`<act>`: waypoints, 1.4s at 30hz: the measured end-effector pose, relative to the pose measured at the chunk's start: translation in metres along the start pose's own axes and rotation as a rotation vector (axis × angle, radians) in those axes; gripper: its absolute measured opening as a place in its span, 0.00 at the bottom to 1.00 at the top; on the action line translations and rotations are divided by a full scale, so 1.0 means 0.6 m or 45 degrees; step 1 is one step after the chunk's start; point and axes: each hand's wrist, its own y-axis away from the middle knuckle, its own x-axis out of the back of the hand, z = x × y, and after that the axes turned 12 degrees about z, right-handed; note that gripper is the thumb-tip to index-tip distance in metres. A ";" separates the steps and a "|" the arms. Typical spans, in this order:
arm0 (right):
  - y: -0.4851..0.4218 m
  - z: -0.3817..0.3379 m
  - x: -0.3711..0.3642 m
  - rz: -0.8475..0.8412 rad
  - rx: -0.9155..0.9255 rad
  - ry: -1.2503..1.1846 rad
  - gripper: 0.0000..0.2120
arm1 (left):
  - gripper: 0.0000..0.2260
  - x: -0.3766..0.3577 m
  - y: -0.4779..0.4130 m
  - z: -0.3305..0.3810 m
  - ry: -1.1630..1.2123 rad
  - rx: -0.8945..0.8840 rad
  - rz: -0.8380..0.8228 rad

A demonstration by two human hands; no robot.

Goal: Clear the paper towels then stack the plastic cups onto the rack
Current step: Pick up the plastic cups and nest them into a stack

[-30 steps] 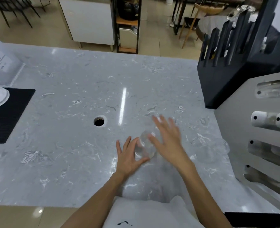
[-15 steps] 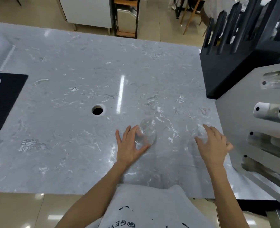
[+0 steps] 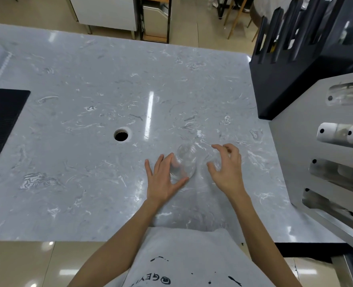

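Observation:
A clear plastic cup (image 3: 185,161) stands upside down on the grey marble counter (image 3: 88,100), held by my left hand (image 3: 163,179) between thumb and fingers. My right hand (image 3: 226,168) grips a second clear plastic cup (image 3: 214,161) just to the right of the first; the two cups are close together, and whether they touch I cannot tell. The grey cup rack (image 3: 324,154) stands at the right edge with several slots, some holding clear and white cups. No paper towels are visible.
A black slotted holder (image 3: 295,79) stands behind the rack. A round hole (image 3: 121,135) is in the counter left of my hands. A black ribbed mat (image 3: 1,123) with a white lid lies at the far left.
My right hand went right toward the rack, took hold of a second clear cup, and has brought it back left beside the first cup. My left hand has stayed on its cup.

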 end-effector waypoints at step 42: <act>0.083 -0.027 0.008 -0.247 -0.963 -1.241 0.14 | 0.41 0.105 -0.051 0.110 1.066 0.553 0.035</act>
